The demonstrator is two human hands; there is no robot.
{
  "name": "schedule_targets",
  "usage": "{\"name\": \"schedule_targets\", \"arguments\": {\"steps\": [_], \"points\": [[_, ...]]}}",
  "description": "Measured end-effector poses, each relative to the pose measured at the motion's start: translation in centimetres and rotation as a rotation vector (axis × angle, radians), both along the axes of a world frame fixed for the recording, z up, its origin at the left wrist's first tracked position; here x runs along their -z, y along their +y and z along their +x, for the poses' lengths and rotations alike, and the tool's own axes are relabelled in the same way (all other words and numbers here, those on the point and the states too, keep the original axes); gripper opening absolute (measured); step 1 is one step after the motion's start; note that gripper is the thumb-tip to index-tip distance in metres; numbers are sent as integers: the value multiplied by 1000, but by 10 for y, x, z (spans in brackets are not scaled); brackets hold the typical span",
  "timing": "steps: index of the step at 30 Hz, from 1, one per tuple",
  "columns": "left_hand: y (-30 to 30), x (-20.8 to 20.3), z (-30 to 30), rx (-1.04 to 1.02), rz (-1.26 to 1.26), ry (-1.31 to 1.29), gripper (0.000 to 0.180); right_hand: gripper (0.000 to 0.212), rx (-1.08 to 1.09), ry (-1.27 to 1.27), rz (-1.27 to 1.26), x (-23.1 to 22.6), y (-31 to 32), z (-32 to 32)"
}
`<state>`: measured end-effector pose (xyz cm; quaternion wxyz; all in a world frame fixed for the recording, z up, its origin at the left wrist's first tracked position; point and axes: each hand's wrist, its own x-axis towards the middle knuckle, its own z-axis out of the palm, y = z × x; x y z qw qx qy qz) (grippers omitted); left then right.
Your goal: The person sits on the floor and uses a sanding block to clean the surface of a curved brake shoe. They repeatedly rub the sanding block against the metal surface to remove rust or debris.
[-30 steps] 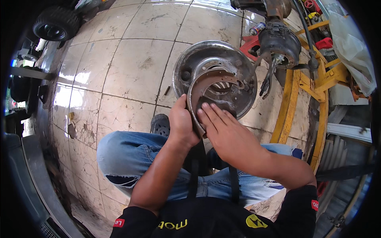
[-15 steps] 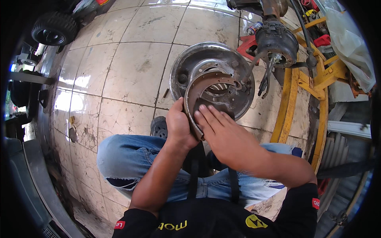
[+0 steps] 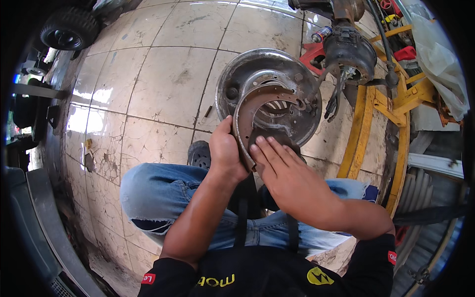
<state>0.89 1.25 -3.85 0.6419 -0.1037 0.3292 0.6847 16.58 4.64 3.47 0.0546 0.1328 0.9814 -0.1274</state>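
A curved brown brake shoe (image 3: 250, 110) with a row of small holes is held up in front of my legs. My left hand (image 3: 225, 151) is closed around its outer edge at the lower left, thumb pointing up. My right hand (image 3: 289, 171) lies flat with its fingers stretched out, the fingertips at the shoe's inner side near its lower end. A dark patch shows by those fingertips; I cannot make out whether it is a separate piece. Behind the shoe, a large round metal dish (image 3: 232, 69) with a central opening rests on the floor, partly covered by the shoe.
An axle with a dark round hub (image 3: 349, 54) stands at the upper right, near a red stand (image 3: 312, 53) and a spray can (image 3: 321, 33). A yellow metal frame (image 3: 363, 128) runs along the right. A tyre (image 3: 69, 30) is at the far left. Tiled floor (image 3: 163, 74) surrounds me.
My right hand has slid slightly right and down along the shoe, its fingers still stretched. The left hand keeps its hold. The view has shifted slightly.
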Motion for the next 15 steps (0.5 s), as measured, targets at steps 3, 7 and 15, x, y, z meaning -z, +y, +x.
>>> {"name": "schedule_targets", "arguments": {"steps": [3, 7, 15], "points": [[0, 5, 0, 34, 26, -31, 54, 54, 55, 31, 62, 9, 5, -8], [-1, 3, 2, -2, 22, -21, 54, 51, 31, 7, 107, -2, -7, -3], [-1, -1, 1, 18, -4, -25, 54, 49, 57, -31, 97, 2, -5, -6]]}}
